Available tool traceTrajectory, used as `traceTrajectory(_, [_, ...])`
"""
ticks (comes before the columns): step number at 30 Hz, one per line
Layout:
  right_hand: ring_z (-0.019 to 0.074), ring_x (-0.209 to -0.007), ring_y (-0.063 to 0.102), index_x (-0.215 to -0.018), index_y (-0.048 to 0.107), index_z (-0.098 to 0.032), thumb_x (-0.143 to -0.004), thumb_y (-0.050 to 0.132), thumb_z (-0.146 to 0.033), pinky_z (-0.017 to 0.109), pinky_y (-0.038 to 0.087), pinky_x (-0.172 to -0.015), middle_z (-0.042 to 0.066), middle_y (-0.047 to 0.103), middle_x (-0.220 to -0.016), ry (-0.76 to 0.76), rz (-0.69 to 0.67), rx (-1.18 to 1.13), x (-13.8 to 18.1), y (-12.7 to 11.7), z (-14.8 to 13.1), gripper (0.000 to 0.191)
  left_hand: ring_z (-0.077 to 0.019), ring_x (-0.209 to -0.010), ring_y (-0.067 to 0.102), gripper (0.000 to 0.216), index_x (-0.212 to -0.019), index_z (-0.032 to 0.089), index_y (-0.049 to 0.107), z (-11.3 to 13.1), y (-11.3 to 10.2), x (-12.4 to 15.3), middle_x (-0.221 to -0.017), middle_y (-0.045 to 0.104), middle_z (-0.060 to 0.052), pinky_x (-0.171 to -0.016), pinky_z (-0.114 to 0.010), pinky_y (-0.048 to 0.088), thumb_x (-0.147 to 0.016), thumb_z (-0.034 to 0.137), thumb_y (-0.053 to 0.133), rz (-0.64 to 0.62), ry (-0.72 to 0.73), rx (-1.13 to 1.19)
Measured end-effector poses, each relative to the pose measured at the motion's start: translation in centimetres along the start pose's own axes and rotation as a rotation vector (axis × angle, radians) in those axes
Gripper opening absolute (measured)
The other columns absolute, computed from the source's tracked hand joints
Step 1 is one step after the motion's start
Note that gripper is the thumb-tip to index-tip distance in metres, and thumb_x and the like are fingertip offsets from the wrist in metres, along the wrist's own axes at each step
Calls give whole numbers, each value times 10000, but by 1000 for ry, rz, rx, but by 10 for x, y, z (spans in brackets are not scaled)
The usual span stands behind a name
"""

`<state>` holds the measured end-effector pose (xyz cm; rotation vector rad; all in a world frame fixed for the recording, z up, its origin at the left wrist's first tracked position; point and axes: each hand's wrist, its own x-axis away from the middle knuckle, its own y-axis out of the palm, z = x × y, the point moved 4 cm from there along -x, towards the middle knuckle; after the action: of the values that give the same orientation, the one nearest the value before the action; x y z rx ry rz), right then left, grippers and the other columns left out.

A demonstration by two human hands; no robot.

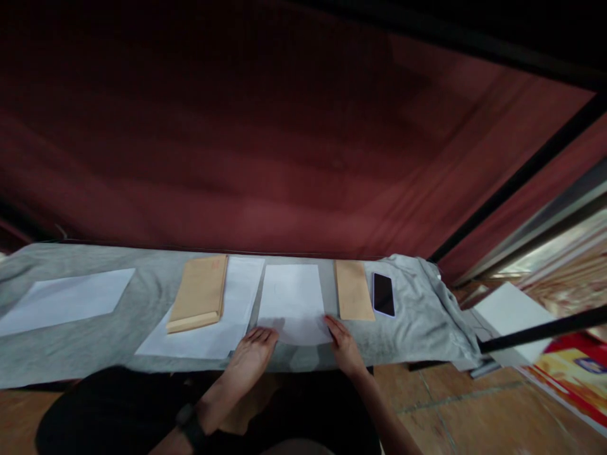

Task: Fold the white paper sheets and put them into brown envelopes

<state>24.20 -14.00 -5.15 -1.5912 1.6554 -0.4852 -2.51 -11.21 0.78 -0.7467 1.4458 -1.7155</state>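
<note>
Steadying, it seems, white sheet [293, 294] on grey cloth [142, 303]: your left hand [255, 352], right hand [346, 347] at its near corners, fingers close together, pinching unclear; next move likely calls for even two-corner hold.

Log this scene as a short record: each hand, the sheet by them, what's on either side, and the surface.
Left hand: at the sheet's near left corner
Right hand: at its near right corner
Sheet: white, between paper and envelope
Left side: brown stack on white paper
Right side: brown envelope, then phone
Surface: grey cloth
</note>
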Motion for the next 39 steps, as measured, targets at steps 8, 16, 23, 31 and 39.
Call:
traceTrajectory(8, [231, -1133, 702, -1111, 756, -252, -938, 499, -204, 386, 559, -1010, 72, 757, -1173, 55, 105, -198, -13, -11, -16, 314, -214, -967, 721, 245, -992, 265, 716, -25, -18, -1, -994, 773, -26, -908, -344, 563, -930, 423, 539, 222, -168, 619])
traceTrajectory(16, [217, -860, 722, -956, 677, -208, -994, 466, -499, 278, 553, -749, 59, 758, -881, 218, 214, -278, -40, -16, -23, 361, -240, -946, 734, 435, -1136, 186, 639, -71, 16, -18, -1020, 774, -60, -888, -379, 578, -787, 445, 631, 364, -436, 933])
traceTrajectory(23, [220, -892, 740, -1123, 644, -211, -1005, 426, -346, 305, 563, -805, 78, 766, -964, 208, 211, -124, -61, 1, -17, 282, -230, -831, 730, 516, -1344, 181, 569, -75, 20, -39, -881, 764, -30, -789, -339, 550, -850, 328, 580, 395, -609, 684])
traceTrajectory(31, [257, -848, 745, -1272, 610, -167, -1010, 411, -260, 333, 558, -751, 118, 764, -944, 244, 251, 172, -60, 26, -2, 342, -207, -795, 721, 573, -1473, 197, 474, -73, 20, -54, -906, 754, -33, -730, -291, 514, -908, 250, 556, 308, -648, 482])
traceTrajectory(39, [271, -1026, 714, -1370, 547, -129, -1009, 415, -192, 376, 533, -931, 164, 735, -1178, 194, 199, 346, -57, 28, -3, 390, -210, -860, 711, 625, -1533, 172, 399, -62, 26, -51, -972, 731, -55, -808, -307, 543, -913, 171, 476, 314, -549, 416])
